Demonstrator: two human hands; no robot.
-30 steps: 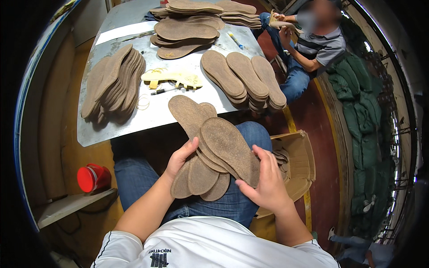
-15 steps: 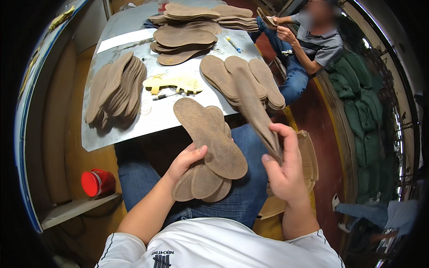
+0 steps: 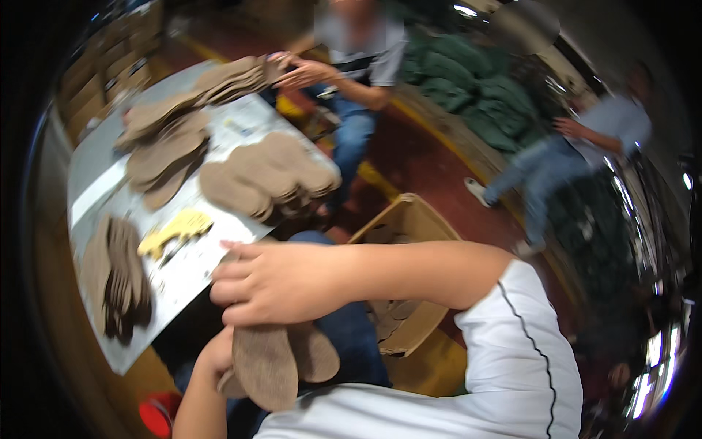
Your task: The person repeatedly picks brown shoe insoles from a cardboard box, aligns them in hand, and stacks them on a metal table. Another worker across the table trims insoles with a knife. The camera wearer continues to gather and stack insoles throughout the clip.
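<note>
Brown insoles [image 3: 265, 366] fan out over my lap, heel ends toward me. My left hand [image 3: 216, 356] is closed on their edge from the left, its fingers mostly hidden. My right hand [image 3: 281, 284] reaches across my body and lies over the insoles' upper part, fingers bent round them; a bit of brown shows beyond its knuckles. On the table, the nearest piles are a row of stacked insoles [image 3: 267, 175] and a standing bunch of insoles [image 3: 117, 274] at the left. A yellow foot-shaped template [image 3: 175, 233] lies between them.
At my right stands an open cardboard box [image 3: 420, 219] with brown pieces inside. More insole piles [image 3: 168, 150] cover the far side of the table [image 3: 162, 311]. A co-worker [image 3: 358, 80] sits beyond it; another person [image 3: 578, 154] is at the right. A red bucket [image 3: 155, 417] sits lower left.
My view has swung to the right, bringing the box into sight. My right hand has crossed left from beside the insoles onto them. The co-worker's hands have moved to the table's far piles.
</note>
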